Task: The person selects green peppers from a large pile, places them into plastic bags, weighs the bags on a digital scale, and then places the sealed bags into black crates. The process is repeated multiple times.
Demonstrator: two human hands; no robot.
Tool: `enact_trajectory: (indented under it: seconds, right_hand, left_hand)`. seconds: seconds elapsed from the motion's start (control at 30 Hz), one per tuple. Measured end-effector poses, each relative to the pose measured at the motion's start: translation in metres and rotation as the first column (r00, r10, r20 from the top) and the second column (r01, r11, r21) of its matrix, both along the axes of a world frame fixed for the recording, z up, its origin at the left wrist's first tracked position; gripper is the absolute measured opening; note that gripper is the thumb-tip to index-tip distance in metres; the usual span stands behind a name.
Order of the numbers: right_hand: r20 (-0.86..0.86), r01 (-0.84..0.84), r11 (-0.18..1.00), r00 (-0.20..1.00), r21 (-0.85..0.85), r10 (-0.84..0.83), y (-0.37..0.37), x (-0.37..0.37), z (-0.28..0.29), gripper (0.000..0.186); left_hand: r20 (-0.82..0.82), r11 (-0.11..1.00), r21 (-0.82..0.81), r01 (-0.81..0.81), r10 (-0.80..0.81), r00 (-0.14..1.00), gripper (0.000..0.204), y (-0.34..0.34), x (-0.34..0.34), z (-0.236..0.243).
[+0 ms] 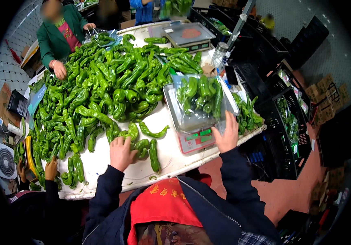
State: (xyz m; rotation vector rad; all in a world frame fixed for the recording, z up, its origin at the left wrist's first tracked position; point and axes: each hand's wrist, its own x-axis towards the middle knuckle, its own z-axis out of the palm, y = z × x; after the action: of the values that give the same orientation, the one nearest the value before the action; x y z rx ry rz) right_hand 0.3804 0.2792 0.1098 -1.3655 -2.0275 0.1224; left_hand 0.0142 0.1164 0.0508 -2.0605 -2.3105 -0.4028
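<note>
A big heap of long green peppers (114,73) covers much of the white table. At the heap's near edge, my left hand (121,153) is palm down beside a few loose peppers (142,148), thumb apart from the fingers; its fingertips seem to touch the peppers. A clear plastic bag of green peppers (200,96) rests on the metal pan of a weighing scale (185,122) with a lit green display. By the bag's lower right corner is my right hand (227,134), fingers stretched and thumb spread, with nothing in it.
Across the table, a person in a green jacket (61,32) handles peppers and a bag. Another worker's hands (51,169) are at the left edge. A second scale (187,34) and a glass jar (219,53) stand farther back. Black crates (292,130) fill the right side.
</note>
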Motion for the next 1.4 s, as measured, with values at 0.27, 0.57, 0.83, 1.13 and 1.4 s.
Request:
enact_trajectory:
  seconds: [0.27, 0.57, 0.83, 1.13, 1.4]
  right_hand:
    - [0.315, 0.188, 0.959, 0.942, -0.213, -0.115, 0.067, -0.001, -0.010, 0.062]
    - [-0.056, 0.009, 0.987, 0.998, -0.161, -0.018, 0.063, 0.074, -0.061, 0.043]
    - [-0.069, -0.054, 0.963, 0.997, -0.265, 0.037, 0.052, 0.054, -0.030, 0.038]
    - [-0.655, -0.447, 0.882, 0.712, -0.146, 0.252, 0.053, 0.042, 0.148, 0.032]
    - [-0.789, -0.604, 0.683, 0.611, -0.412, 0.064, 0.089, 0.041, 0.121, 0.025]
  left_hand:
    - [0.242, 0.975, 0.200, 0.094, -0.142, 0.960, 0.089, 0.123, 0.139, 0.069]
    - [0.188, 0.953, 0.263, 0.153, -0.206, 0.960, 0.008, 0.161, 0.184, 0.045]
    - [0.294, 0.993, 0.027, -0.116, 0.103, 0.950, 0.026, 0.135, 0.153, 0.051]
    - [0.787, 0.919, 0.387, -0.075, -0.286, 0.547, 0.026, 0.136, 0.136, 0.210]
    - [0.747, 0.972, 0.234, 0.015, -0.190, 0.638, 0.019, 0.162, 0.108, 0.206]
